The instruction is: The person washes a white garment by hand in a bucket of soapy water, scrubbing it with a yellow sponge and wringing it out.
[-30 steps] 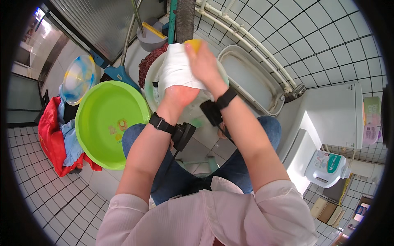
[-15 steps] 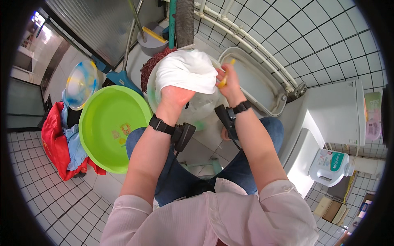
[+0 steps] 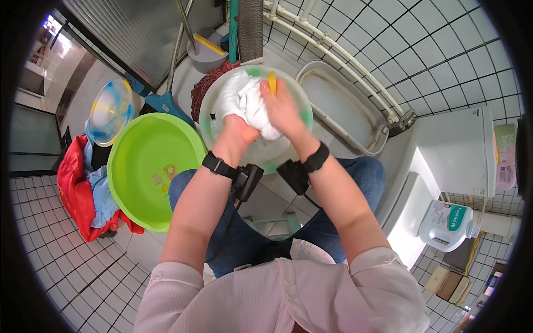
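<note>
A bunched white cloth (image 3: 239, 97) lies over the round pale basin (image 3: 304, 108), which has greenish edges. My left hand (image 3: 241, 132) is closed at the near side of the cloth, its fingers mostly hidden in the folds. My right hand (image 3: 282, 111) presses against the right side of the cloth. A narrow yellow thing (image 3: 272, 82) sticks up from the fingers of that hand; its kind cannot be made out. Some water or suds seem to show in the basin below the cloth. Both wrists wear black straps with small devices.
To the left stands a green basin (image 3: 155, 188), beside red and blue clothes (image 3: 78, 188) and a colourful tilted bowl (image 3: 111, 112). A long grey tub (image 3: 347, 111) lies right of the cloth. A mop bucket (image 3: 205, 58) stands behind; a white jug (image 3: 444, 225) is at the right.
My right hand has moved left from the basin's right rim onto the cloth, bringing the yellow thing along. The cloth, draped smooth before, is now bunched between both hands.
</note>
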Demonstrator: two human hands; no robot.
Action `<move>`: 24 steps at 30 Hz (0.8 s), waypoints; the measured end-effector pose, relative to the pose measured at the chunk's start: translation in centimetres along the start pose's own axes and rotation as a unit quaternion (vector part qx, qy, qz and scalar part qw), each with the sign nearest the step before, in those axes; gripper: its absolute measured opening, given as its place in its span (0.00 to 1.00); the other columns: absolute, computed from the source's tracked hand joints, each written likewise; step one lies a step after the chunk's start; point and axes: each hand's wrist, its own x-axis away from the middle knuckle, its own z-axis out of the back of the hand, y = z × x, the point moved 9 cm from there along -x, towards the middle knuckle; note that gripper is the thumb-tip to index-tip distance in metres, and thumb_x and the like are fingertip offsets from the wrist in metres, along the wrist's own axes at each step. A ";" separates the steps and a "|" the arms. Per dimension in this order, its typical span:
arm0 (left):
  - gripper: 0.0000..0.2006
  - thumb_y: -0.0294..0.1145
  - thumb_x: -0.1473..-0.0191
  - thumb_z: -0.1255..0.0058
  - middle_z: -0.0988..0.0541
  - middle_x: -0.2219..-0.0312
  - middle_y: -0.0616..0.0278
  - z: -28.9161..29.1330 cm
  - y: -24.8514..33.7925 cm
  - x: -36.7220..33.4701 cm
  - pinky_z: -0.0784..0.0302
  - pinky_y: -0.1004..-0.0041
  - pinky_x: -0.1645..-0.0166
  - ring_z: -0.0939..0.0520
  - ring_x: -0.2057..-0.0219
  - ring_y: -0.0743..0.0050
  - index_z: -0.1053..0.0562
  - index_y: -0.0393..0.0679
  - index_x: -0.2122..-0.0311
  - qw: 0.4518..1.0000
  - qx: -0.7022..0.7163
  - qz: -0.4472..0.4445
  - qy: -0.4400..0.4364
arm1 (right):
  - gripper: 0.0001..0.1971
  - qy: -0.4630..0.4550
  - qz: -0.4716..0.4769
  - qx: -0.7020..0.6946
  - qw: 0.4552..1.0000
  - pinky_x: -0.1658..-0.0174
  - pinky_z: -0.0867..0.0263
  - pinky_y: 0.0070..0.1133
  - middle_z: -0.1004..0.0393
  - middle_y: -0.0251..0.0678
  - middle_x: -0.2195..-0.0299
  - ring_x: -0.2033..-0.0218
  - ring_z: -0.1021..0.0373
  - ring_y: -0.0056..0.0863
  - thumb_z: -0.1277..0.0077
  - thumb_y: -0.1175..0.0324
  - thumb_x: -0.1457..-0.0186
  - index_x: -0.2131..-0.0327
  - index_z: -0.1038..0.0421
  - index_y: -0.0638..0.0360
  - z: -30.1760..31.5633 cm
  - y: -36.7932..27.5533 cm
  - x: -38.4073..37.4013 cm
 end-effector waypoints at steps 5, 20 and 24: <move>0.23 0.49 0.47 0.68 0.29 0.58 0.59 -1.5 -2.6 0.0 0.34 0.66 0.52 0.28 0.57 0.63 0.33 0.42 0.55 0.987 0.037 0.096 -0.124 | 0.21 -0.129 -0.082 -0.290 0.945 0.61 0.39 0.22 0.31 0.41 0.65 0.65 0.34 0.28 0.63 0.52 0.45 0.62 0.38 0.63 -1.8 5.5 -5.6; 0.19 0.47 0.48 0.64 0.27 0.62 0.60 -2.4 -2.4 0.8 0.32 0.67 0.54 0.27 0.61 0.64 0.31 0.45 0.60 0.994 0.018 0.083 -0.067 | 0.26 0.036 0.226 0.410 0.883 0.63 0.37 0.30 0.30 0.43 0.70 0.66 0.35 0.44 0.58 0.77 0.60 0.52 0.41 0.52 2.8 -1.5 0.2; 0.20 0.48 0.48 0.66 0.27 0.60 0.58 -3.1 -1.6 0.5 0.33 0.66 0.53 0.27 0.60 0.62 0.32 0.45 0.58 0.993 0.002 0.053 -0.102 | 0.25 0.054 0.179 0.337 0.923 0.68 0.35 0.30 0.29 0.41 0.75 0.71 0.33 0.44 0.57 0.77 0.60 0.53 0.41 0.53 5.2 1.1 -3.3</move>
